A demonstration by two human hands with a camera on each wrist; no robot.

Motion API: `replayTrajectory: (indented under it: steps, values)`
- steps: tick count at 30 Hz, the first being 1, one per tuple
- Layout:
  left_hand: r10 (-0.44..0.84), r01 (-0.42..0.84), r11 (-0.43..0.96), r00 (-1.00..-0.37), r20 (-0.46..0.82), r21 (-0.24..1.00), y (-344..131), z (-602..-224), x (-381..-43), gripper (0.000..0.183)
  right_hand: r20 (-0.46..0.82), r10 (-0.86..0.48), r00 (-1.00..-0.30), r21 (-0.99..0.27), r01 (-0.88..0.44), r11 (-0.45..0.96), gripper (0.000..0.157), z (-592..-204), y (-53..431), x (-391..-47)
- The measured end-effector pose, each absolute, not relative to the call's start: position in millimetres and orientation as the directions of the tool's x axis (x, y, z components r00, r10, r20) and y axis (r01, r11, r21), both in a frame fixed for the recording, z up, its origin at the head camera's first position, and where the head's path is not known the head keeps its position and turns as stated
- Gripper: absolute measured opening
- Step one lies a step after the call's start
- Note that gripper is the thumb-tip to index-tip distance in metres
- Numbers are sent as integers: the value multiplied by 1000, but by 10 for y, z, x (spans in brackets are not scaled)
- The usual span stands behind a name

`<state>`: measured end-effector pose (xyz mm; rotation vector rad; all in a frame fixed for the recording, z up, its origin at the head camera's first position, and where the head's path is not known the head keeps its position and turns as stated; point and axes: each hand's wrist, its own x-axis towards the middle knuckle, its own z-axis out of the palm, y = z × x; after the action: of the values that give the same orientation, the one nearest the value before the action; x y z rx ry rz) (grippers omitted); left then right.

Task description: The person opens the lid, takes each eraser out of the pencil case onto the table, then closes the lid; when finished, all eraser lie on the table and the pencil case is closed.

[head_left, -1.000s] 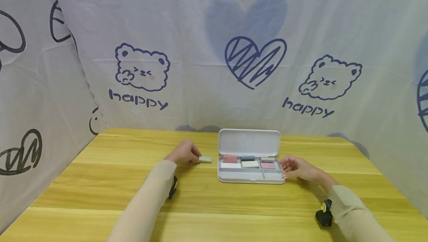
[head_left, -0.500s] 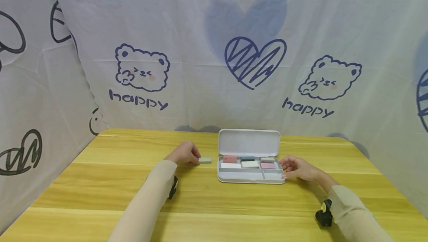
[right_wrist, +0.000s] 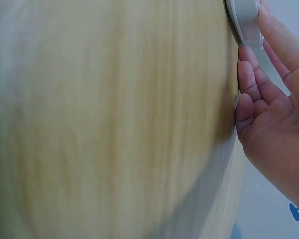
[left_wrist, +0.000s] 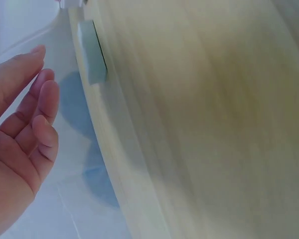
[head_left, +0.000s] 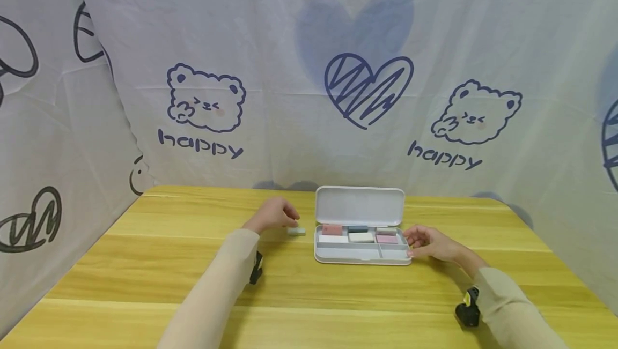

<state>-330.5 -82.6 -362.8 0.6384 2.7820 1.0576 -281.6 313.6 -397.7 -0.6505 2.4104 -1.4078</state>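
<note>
A small pale green block (head_left: 298,231), which looks like an eraser, lies on the table left of the white pencil case (head_left: 347,260). My left hand (head_left: 275,214) hovers just above and behind it; in the left wrist view, the block (left_wrist: 92,54) lies apart from the loosely bent fingers, which hold nothing. The case stands with its lid (head_left: 359,206) raised, and several eraser-like blocks sit in its rear compartment, among them a red-pink one (head_left: 332,229) and a lilac one (head_left: 387,238). My right hand (head_left: 432,243) holds the case's right end between thumb and fingers.
The case's two front compartments (head_left: 350,253) lie in front of the blocks. Wood-grain table (head_left: 309,301) extends around it. A printed white cloth (head_left: 285,140) hangs close behind the table's back edge. Black cameras (head_left: 468,309) sit at both wrists.
My left hand has let go of the pale green block and risen a little, shifting right over it. The block stays on the table. The right hand and the case have not moved.
</note>
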Motion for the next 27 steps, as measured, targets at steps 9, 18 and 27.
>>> replayTrajectory:
  steps: [9,18,27]
  values:
    - [452,385,632,-888,84,672,-617,-3623,-3314,14,-16,-498,-867,-868,-235,437,45,-3973,3135,-2813]
    - [502,446,600,-856,121,664,-459,-3624,-3327,13,-19,-498,-867,-869,-233,437,45,-3965,3128,-2802]
    - [550,495,617,-827,115,613,-355,-3657,-3327,18,-18,-489,-872,-862,-234,450,45,-3959,3121,-2797]
